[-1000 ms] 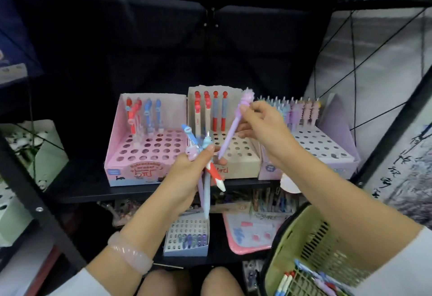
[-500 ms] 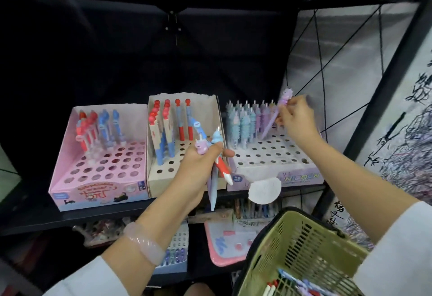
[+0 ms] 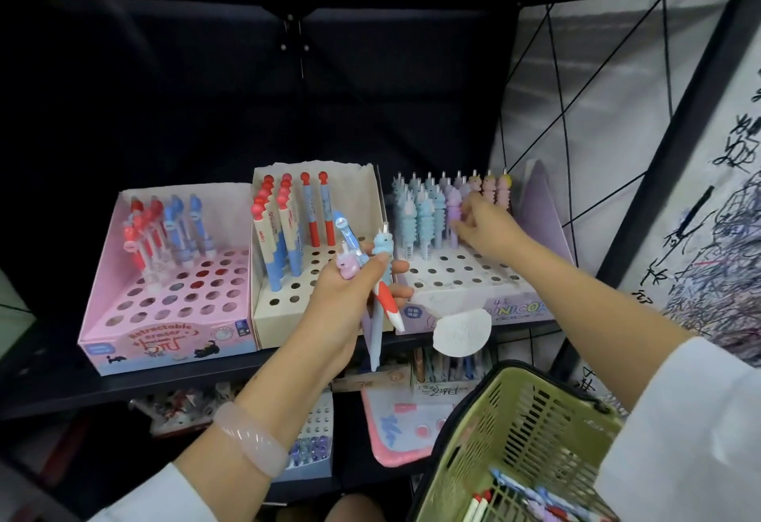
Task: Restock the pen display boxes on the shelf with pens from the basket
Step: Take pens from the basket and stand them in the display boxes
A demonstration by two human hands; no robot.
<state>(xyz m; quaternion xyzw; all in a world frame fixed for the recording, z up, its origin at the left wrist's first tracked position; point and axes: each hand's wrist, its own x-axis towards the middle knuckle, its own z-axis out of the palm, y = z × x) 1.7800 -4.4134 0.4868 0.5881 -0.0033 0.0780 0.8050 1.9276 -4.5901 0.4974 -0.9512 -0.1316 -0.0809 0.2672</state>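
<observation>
The left hand [image 3: 350, 291] is curled tight around a small bunch of pens [image 3: 381, 287], thumb across the front, holding them upright before the front edge of the shelf [image 3: 173, 377]; a pink animal cap, a blue unicorn cap and a red-and-white barrel stick out of the fist. The right hand [image 3: 484, 229] reaches to the back rows of the purple box [image 3: 473, 303] at the right end of the shelf, its fingers bent round a purple pen [image 3: 454, 212] standing among the blue and pink unicorn pens there; whether the pen already sits in its hole I cannot tell. The two hands are well apart. Between them stands the beige box [image 3: 280, 307] with red-topped pens in its back rows, and at the left end the pink box [image 3: 164, 340] with red and blue pens at its back left corner. The green basket [image 3: 519, 431] hangs near the right forearm, below the shelf's front edge, with more pens lying in its bottom.
</observation>
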